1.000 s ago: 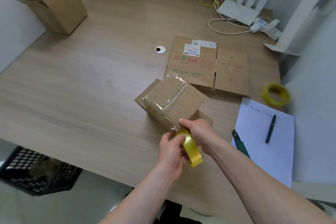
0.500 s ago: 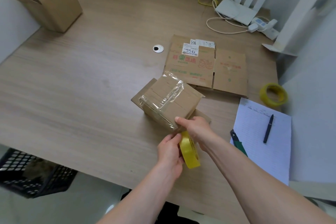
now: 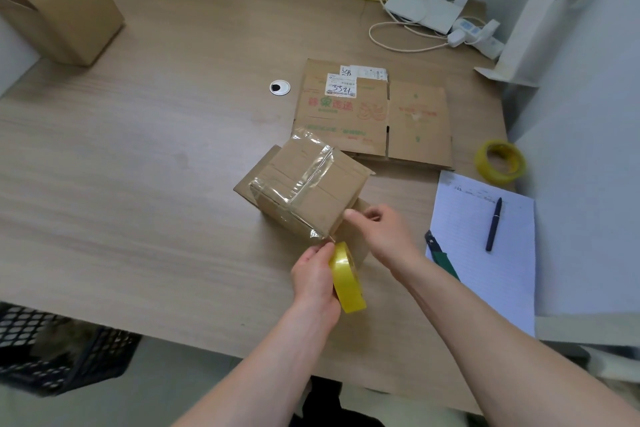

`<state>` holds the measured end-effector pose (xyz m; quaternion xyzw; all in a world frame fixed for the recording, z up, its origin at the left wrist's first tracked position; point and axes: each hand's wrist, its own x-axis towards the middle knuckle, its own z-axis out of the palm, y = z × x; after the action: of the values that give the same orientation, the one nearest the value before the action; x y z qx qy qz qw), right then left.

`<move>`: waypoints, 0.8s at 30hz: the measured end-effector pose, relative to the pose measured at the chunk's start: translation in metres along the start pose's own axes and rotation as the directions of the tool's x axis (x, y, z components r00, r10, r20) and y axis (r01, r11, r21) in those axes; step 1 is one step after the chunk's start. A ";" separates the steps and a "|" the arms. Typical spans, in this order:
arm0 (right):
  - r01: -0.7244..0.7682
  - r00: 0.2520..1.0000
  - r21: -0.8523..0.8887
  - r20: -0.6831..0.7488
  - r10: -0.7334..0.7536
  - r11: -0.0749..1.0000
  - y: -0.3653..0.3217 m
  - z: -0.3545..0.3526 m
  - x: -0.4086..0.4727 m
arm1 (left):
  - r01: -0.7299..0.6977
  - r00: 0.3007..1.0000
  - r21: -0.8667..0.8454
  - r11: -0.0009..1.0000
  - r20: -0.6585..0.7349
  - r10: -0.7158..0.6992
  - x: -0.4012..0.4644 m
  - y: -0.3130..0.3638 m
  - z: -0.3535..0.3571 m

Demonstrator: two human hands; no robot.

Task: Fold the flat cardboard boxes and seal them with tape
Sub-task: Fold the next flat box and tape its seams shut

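Note:
A small folded cardboard box (image 3: 308, 189) stands on the wooden table (image 3: 138, 149), its top and near side covered with shiny clear tape. My left hand (image 3: 317, 279) grips a yellow tape roll (image 3: 346, 277) just below the box's near corner, the strip still joined to the box. My right hand (image 3: 382, 230) rests against the box's right near edge, fingers loosely curled, thumb on the cardboard. A flat printed cardboard box (image 3: 374, 114) lies behind it.
An open upright box (image 3: 65, 7) stands far left. A second yellow tape roll (image 3: 500, 161), a notepad (image 3: 485, 253) with a pen (image 3: 493, 224), and a green cutter (image 3: 441, 255) lie right. Router (image 3: 422, 9) and cables sit at the back. A black crate (image 3: 52, 350) is below left.
My right hand has left the tape roll and moved up to the box's right edge. The box has been tipped down flatter. My left hand keeps the roll.

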<state>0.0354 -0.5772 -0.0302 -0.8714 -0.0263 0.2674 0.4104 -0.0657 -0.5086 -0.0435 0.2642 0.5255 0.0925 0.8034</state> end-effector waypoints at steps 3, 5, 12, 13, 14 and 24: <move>-0.039 0.969 -0.197 -0.247 -0.011 0.980 0.043 -0.041 -0.004 | -0.003 1.000 0.018 1.000 -0.002 0.003 0.006 0.002 -0.003; -0.151 0.948 -0.385 -0.316 0.023 0.910 0.082 -0.067 -0.007 | -0.006 1.000 0.021 1.000 -0.003 0.006 0.008 0.004 -0.004; -0.237 0.971 -0.598 -0.167 0.169 0.766 0.145 -0.085 -0.012 | -0.017 1.000 0.035 0.999 0.009 0.016 0.013 0.008 -0.006; -0.223 0.974 -0.605 -0.171 0.149 0.765 0.145 -0.084 -0.012 | -0.016 1.000 0.040 0.999 0.008 0.016 0.014 0.008 -0.006; -0.216 0.974 -0.596 -0.184 0.130 0.774 0.143 -0.083 -0.013 | -0.017 1.000 0.044 0.999 0.008 0.016 0.014 0.008 -0.007; 0.490 0.864 -0.427 0.122 -0.488 0.760 0.017 -0.085 -0.050 | -0.019 1.000 0.033 0.999 0.002 0.019 0.018 0.006 -0.008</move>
<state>0.0312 -0.6617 0.0240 -0.9037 -0.3136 0.1394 0.2561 -0.0640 -0.4934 -0.0568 0.2827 0.5236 0.0911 0.7985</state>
